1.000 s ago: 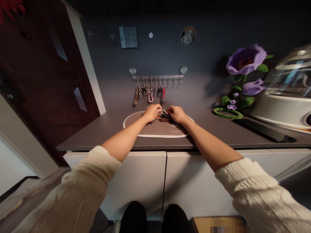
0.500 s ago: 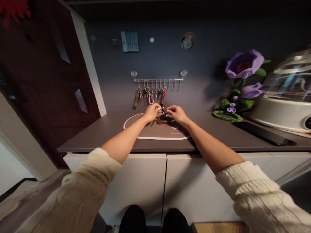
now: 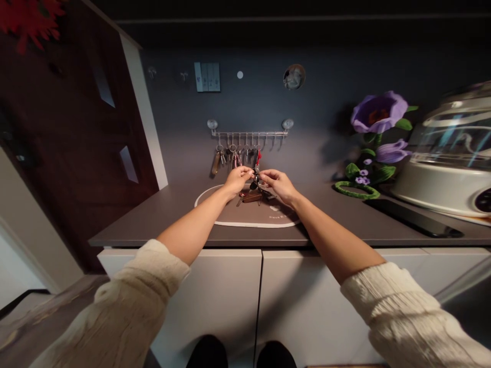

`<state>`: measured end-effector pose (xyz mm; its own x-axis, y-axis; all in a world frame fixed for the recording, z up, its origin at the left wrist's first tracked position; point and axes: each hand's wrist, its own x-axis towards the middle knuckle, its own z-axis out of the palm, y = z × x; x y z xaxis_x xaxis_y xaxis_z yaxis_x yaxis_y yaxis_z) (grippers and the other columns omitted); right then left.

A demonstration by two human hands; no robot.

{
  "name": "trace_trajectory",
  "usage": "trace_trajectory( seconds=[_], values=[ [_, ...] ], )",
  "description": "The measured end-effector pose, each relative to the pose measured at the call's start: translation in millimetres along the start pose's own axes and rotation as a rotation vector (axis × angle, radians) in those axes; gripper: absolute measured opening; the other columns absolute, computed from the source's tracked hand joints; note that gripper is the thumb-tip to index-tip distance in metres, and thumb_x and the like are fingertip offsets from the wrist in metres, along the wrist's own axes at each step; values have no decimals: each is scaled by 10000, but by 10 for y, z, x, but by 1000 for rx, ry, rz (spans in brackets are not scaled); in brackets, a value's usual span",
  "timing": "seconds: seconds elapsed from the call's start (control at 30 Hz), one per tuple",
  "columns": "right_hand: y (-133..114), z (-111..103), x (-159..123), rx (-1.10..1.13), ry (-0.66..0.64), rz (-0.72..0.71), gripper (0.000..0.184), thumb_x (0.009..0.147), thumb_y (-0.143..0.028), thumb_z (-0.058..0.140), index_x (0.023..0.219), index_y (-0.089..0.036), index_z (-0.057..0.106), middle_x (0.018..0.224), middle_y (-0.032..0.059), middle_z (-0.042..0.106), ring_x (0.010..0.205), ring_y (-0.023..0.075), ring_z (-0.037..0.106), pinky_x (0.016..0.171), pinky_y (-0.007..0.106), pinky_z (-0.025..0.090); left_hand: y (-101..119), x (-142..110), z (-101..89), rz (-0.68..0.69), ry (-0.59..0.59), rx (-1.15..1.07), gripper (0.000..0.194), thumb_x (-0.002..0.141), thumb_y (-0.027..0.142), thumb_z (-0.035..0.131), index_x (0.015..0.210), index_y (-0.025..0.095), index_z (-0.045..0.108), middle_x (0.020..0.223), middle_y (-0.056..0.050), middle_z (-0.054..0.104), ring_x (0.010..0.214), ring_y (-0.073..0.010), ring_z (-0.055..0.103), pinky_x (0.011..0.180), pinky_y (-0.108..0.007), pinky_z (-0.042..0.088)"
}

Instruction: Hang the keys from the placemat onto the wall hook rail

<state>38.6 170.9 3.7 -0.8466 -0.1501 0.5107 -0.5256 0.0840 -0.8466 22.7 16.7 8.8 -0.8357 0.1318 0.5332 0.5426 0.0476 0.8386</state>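
Now, a dark bunch of keys (image 3: 254,182) is up between the left hand (image 3: 236,182) and the right hand (image 3: 281,185).
In the head view, the left hand pinches the bunch in its fingertips, over the far part of a brown mat (image 3: 240,215). The right hand has its thumb and fingers bent close together just right of the bunch; I cannot tell if it grips any of it. A brown thing (image 3: 251,198) lies on the mat under the bunch, with a little red thing (image 3: 242,194) to its left. On the far wall (image 3: 322,107), more keys (image 3: 220,157) hang from a clear rack (image 3: 249,134). Off to the right are a purple flower (image 3: 378,116), a flat black thing (image 3: 414,218) and a big white machine (image 3: 437,189).
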Motion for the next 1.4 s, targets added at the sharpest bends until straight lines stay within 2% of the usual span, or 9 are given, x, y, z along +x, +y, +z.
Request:
trace_trajectory(
  seconds=[0.17,0.6,0.8,1.03,1.4],
  values=[
    [-78,10,-26,18,26,-23,282,654,-359,644,852,-161,607,824,25,627,721,105,532,660,242,412,41,-13,7,-2,-5,-27,104,757,227,536,780,130,570,736,-31,645,734,-116,581,767,-268,423],
    [-119,-10,-34,129,38,8,276,590,-363,696,728,-149,587,711,-14,577,619,68,480,582,204,366,72,-36,28,11,-56,-77,219,705,310,609,807,118,581,760,-40,651,736,-118,588,756,-271,434],
    [-116,-13,-47,74,-1,-20,299,608,-404,671,726,-156,552,690,-27,541,617,71,451,597,210,370,92,-52,30,47,-63,-49,203,696,301,617,790,123,589,742,-37,651,724,-119,586,749,-269,442],
    [-51,-33,-15,16,34,-62,324,639,-464,626,717,-166,526,676,-28,504,620,76,434,591,203,369,102,-55,58,47,-80,-77,215,658,297,650,778,126,598,755,-45,658,750,-137,598,786,-299,438],
    [-53,-102,12,74,169,-57,354,586,-471,661,695,-168,513,667,-31,488,622,75,433,596,204,364,60,-61,58,49,31,-15,158,683,286,607,743,140,596,699,-38,646,696,-139,588,724,-281,441]
  ],
)
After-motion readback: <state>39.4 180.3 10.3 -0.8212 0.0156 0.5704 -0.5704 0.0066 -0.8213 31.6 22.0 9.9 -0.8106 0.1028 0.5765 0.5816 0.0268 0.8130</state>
